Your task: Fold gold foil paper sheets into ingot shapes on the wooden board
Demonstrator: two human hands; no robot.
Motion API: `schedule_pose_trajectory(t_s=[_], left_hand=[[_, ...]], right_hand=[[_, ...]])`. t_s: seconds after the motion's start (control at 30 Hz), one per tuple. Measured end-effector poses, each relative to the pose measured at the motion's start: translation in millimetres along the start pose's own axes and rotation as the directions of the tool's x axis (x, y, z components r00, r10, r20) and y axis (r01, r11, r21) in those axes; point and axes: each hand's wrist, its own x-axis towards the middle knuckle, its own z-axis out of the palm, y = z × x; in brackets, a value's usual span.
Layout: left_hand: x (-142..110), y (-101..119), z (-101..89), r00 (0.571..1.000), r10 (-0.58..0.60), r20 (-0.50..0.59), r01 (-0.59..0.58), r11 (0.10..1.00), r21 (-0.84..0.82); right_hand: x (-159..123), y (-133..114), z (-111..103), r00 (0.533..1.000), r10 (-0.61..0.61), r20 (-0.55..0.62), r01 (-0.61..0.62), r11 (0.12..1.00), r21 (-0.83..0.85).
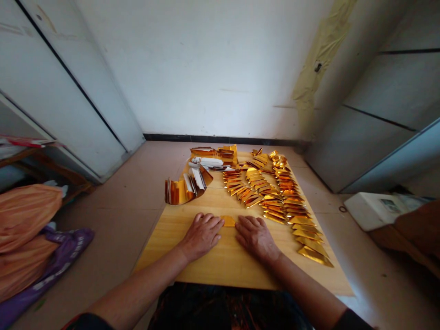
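A small folded piece of gold foil paper [228,222] lies flat on the wooden board near its middle. My left hand [202,233] rests palm down at its left end, fingers stretched out and fingertips on the edge. On the other side my right hand [256,236] lies palm down, its fingertips at the right end of the paper. Both hands are open. Rows of folded gold paper pieces [295,201] overlap along the right side of the board. Beyond my left hand stands a curved stack of gold and white paper sheets [182,190].
The wooden board [192,270] sits over a tiled floor [120,192] before a white wall [206,68]. More gold sheets [230,153] lie at its far edge. Orange and purple bags [30,224] are at left; a white box [371,211] is at right.
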Motion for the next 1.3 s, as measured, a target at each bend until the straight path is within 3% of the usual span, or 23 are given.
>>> schedule_pose_trajectory(t_s=[0.13, 0.23, 0.37, 0.53, 0.73, 0.9, 1.13, 1.3], left_hand=[[1, 2, -3.1, 1.000, -0.002, 0.009, 0.002, 1.000, -0.004], [0, 3, -1.9, 1.000, -0.007, 0.004, 0.007, 1.000, 0.006], [-5, 2, 3.0, 1.000, -0.026, -0.009, 0.026, 1.000, 0.002], [-17, -10, 2.7, 1.000, 0.001, 0.020, -0.001, 1.000, -0.029], [-25, -30, 0.7, 0.992, 0.093, 0.091, -0.085, 0.992, -0.089], [-25, -35, 3.1, 0.992, 0.089, 0.095, -0.081, 0.993, -0.085], [-25, -29, 7.3, 0.999, 0.044, 0.002, -0.044, 0.997, -0.068], [-8, -20, 6.8, 0.990, 0.014, -0.142, -0.030, 0.994, -0.109]], right_hand=[[7, -9, 2, 0.999, -0.025, -0.028, 0.025, 0.999, 0.023], [12, -20, 7, 0.998, -0.053, 0.017, 0.052, 0.997, 0.054], [12, -29, 12, 0.995, 0.010, 0.095, -0.014, 0.999, 0.042], [10, -26, 13, 0.986, 0.059, 0.153, -0.066, 0.997, 0.039], [7, -21, 14, 0.989, 0.079, 0.122, -0.091, 0.991, 0.098], [3, -16, 14, 0.993, 0.065, 0.098, -0.076, 0.991, 0.110], [-4, -12, 8, 0.994, 0.082, 0.075, -0.087, 0.994, 0.070], [13, -19, -1, 0.999, 0.024, 0.037, -0.026, 0.999, 0.036]])
